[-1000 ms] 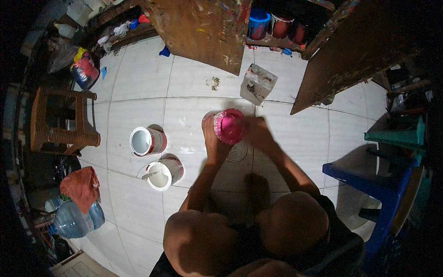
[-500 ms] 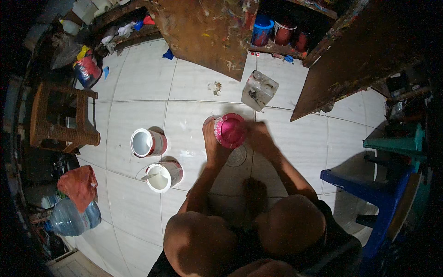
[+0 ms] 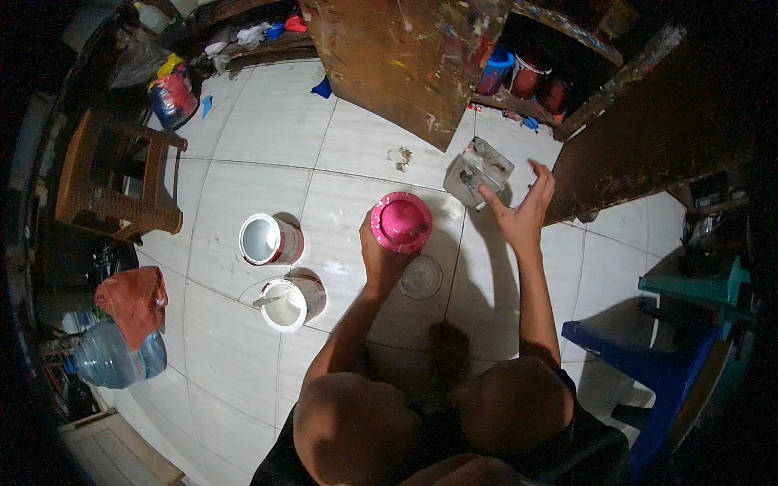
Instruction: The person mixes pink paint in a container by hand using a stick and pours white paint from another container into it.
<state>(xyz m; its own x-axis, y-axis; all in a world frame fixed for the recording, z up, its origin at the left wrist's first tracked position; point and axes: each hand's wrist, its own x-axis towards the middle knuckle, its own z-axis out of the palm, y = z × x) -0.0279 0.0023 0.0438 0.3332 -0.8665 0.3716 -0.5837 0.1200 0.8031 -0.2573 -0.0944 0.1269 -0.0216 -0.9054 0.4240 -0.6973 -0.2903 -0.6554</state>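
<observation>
My left hand [image 3: 384, 257] is wrapped round the left side of a round pink container [image 3: 403, 220], which has pale smears on its rim; the fingertips are partly hidden. My right hand [image 3: 521, 208] is stretched out with thumb and fingers apart, holding nothing. It is beside a grimy, clear, boxy container [image 3: 472, 180] with dark stains; the thumb appears close to it, but I cannot tell whether it touches. On the tiles just below the pink container lies a clear round lid [image 3: 421, 277].
An open can [image 3: 271, 239] and a can of off-white paint [image 3: 293, 304] with a stick in it stand at left. A brown stool [image 3: 121, 176], a large water bottle [image 3: 123, 354] and a blue plastic stool [image 3: 648, 356] flank me. Cabinet doors [image 3: 405, 65] hang open ahead.
My right hand has left the side of the pink container and moved right and forward to the clear box, its fingers spreading. My left hand stays on the container. The view has shifted slightly.
</observation>
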